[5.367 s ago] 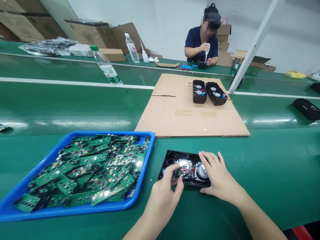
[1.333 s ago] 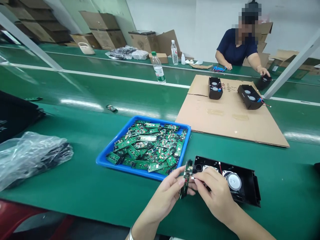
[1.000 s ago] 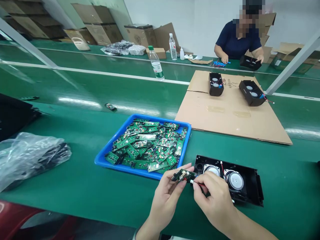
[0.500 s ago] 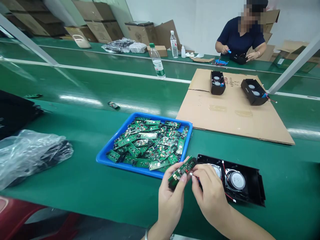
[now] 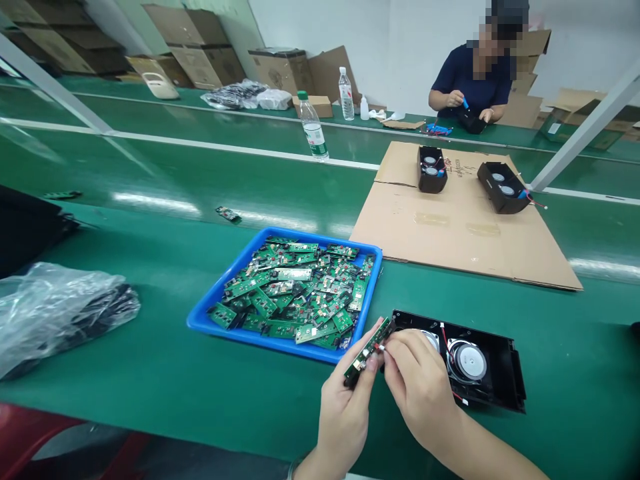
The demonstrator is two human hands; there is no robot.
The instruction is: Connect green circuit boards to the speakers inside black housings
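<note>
Slim green circuit board (image 5: pixel 367 353) and tiny white plastic plug (image 5: pixel 382 347) held close together

The left hand (image 5: pixel 345 413) is closed on the board, thumb in front and fingers behind, keeping it tilted above the green desk (image 5: pixel 225 413). The right hand (image 5: pixel 425 380) pinches the plug against or just beside the board's face; whether it is seated cannot be told.

The board looks light and stiff, but its small parts could snap or bend under pressure, so the bare long edges seem the safest hold. The plug's wires are thin and limp; gripping the hard plug body would spare them strain.

Partly behind the right hand lies an open black plastic shell (image 5: pixel 503 373) with 2 round silver speaker drivers (image 5: pixel 470 361). Beside the left hand, a blue plastic tray (image 5: pixel 265 346) holds a jumbled heap of similar boards (image 5: pixel 295 273).
</note>
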